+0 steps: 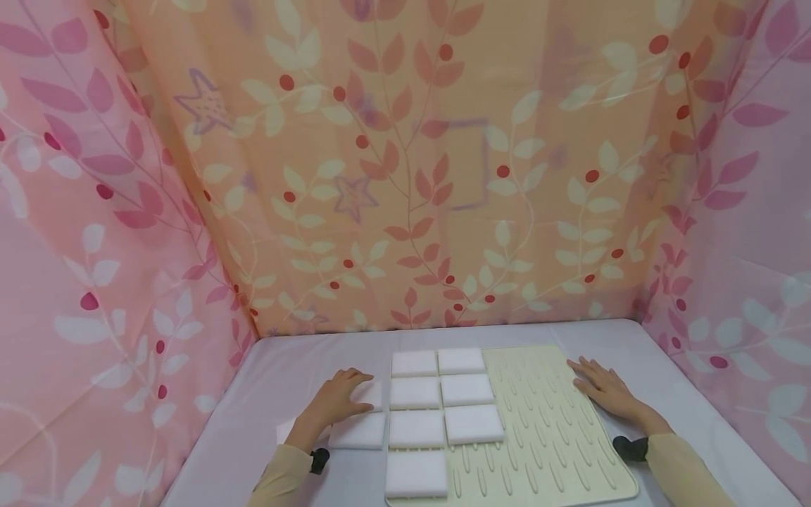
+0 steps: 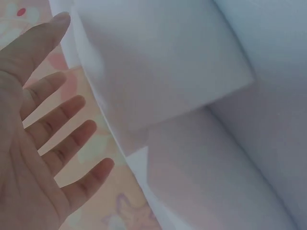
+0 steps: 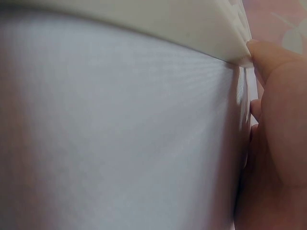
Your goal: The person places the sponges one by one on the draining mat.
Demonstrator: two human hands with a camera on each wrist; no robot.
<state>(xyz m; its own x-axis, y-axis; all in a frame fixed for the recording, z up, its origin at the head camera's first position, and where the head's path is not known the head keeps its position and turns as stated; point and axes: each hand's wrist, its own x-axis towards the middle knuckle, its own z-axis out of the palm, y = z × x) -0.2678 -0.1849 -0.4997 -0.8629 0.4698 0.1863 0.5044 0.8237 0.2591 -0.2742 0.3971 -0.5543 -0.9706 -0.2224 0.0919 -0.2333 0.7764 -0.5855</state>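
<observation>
My left hand (image 1: 336, 400) hovers left of the mat over loose white sponge blocks (image 1: 357, 431), its fingers spread and holding nothing. In the left wrist view the left hand's (image 2: 29, 163) palm and fingers stand apart from a white block (image 2: 163, 57). At the mat's right edge, my right hand (image 1: 610, 394) lies with fingers extended. The right wrist view has its thumb (image 3: 268, 55) touching the rim of the cream mat (image 3: 182, 24). On the ridged mat (image 1: 538, 429), several white sponge blocks (image 1: 415, 429) lie in two columns at the left.
A white-covered table (image 1: 304, 352) carries everything. Patterned curtains hang at the back (image 1: 405, 232), on the left (image 1: 127, 267) and on the right (image 1: 747, 267). Dark wrist devices sit on the left wrist (image 1: 319, 461) and the right wrist (image 1: 630, 448).
</observation>
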